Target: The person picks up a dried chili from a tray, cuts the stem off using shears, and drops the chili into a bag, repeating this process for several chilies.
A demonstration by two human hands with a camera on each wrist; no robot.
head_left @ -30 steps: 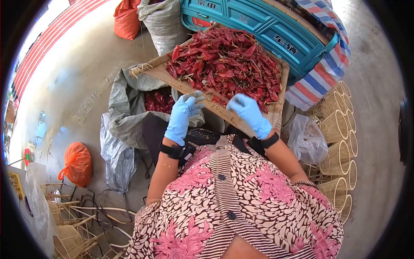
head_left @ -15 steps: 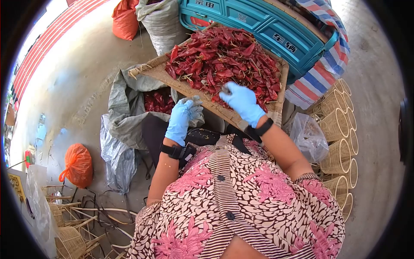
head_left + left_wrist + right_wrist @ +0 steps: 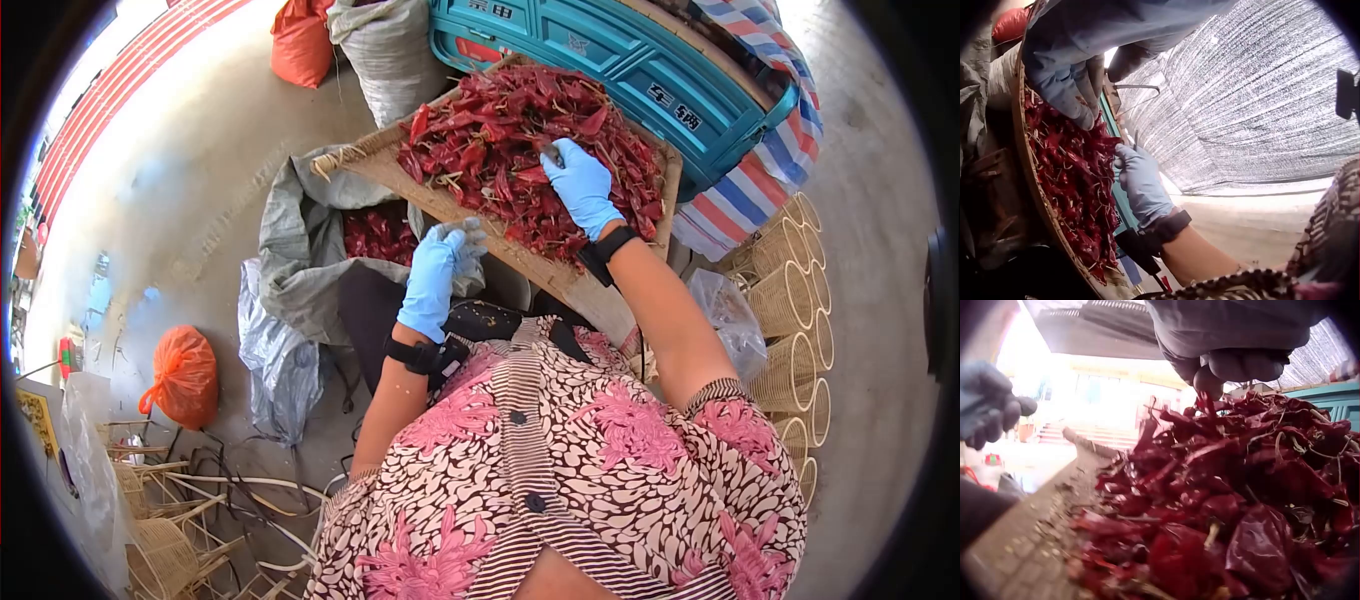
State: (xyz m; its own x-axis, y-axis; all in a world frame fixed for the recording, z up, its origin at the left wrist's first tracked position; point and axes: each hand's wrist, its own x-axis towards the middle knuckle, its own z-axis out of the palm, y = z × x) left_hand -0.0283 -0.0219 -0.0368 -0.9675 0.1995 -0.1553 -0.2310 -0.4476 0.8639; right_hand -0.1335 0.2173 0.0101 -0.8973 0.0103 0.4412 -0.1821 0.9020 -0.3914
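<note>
A heap of dried red chilies point(image 3: 520, 150) lies on a flat woven tray point(image 3: 400, 187). My right hand point(image 3: 582, 186), in a blue glove, reaches over the heap. Its fingertips pinch a dried chili point(image 3: 1208, 405) at the top of the pile in the right wrist view. My left hand point(image 3: 437, 275), gloved too with soiled fingertips, hovers by the tray's near edge. Its fingers point(image 3: 1066, 100) are loosely bent in the left wrist view, and nothing shows between them.
An open woven sack point(image 3: 290, 250) with more chilies stands left of the tray. Behind is a teal truck panel point(image 3: 590, 60). Woven baskets point(image 3: 785, 300) line the right; an orange bag point(image 3: 183, 378) and basket frames point(image 3: 165, 555) sit at left.
My right hand has moved from the tray's near edge, beside the left hand, forward onto the chili heap, where it now pinches a chili. My left hand has stayed nearly in place.
</note>
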